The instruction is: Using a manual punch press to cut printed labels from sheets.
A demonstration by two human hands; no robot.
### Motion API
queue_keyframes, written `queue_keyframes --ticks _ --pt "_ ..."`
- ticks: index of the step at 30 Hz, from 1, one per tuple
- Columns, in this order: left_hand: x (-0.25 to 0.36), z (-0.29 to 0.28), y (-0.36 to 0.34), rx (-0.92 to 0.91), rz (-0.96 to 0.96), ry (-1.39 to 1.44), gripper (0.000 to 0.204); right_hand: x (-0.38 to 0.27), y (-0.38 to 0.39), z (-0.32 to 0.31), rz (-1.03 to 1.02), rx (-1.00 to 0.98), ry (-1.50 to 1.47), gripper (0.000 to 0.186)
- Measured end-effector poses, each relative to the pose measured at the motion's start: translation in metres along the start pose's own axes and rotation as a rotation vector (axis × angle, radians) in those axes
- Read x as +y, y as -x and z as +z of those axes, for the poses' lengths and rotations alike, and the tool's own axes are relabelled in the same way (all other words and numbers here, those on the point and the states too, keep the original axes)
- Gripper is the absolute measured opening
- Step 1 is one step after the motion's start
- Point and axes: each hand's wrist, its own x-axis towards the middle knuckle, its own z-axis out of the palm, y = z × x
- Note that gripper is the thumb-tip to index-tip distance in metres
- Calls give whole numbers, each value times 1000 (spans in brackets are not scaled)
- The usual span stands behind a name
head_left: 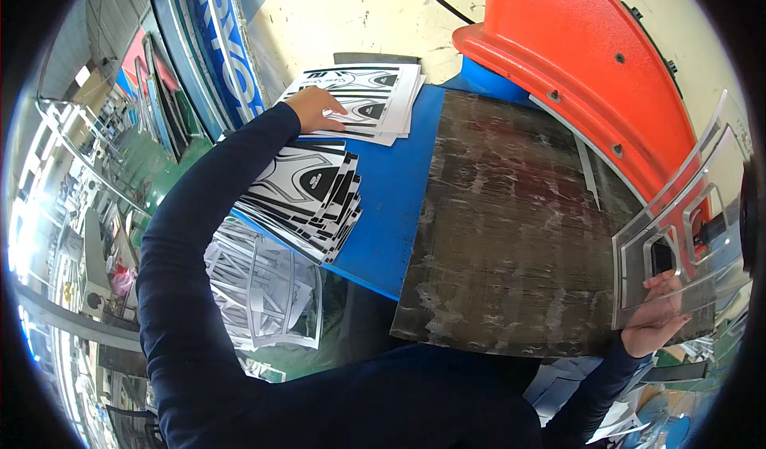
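Observation:
My left hand rests on the left side of a stack of white printed sheets with black and grey patterns, its fingers slightly bent and apart. Just nearer, a second, fanned stack of similar printed pieces lies at the edge of the blue table. At the far right, my right hand holds the lower edge of an upright clear plastic template with cut-out openings. Its fingers show through the clear plastic. A worn dark cutting board lies between my hands.
A large red press arm stands over the board's far right side. Below the table at left sits a heap of white paper offcuts. More sheets lie low at the right. Blue-lettered panels lean at the far left.

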Motion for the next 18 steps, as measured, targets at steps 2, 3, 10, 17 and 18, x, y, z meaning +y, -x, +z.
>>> queue_keyframes --ticks 2,3,10,17,18 --pt "7 -2 -2 9 27 -66 33 0 2 0 12 30 -1 84" --pt "9 -3 -3 -32 18 -70 31 0 2 0 6 -6 -14 82" --pt "-7 3 2 205 -48 -16 16 1 2 0 18 38 19 85" --pt "1 -77 -27 299 -82 -187 24 1 1 5 -1 34 -32 87" --pt "19 -97 -31 427 -17 -255 28 0 1 6 6 12 -27 87"
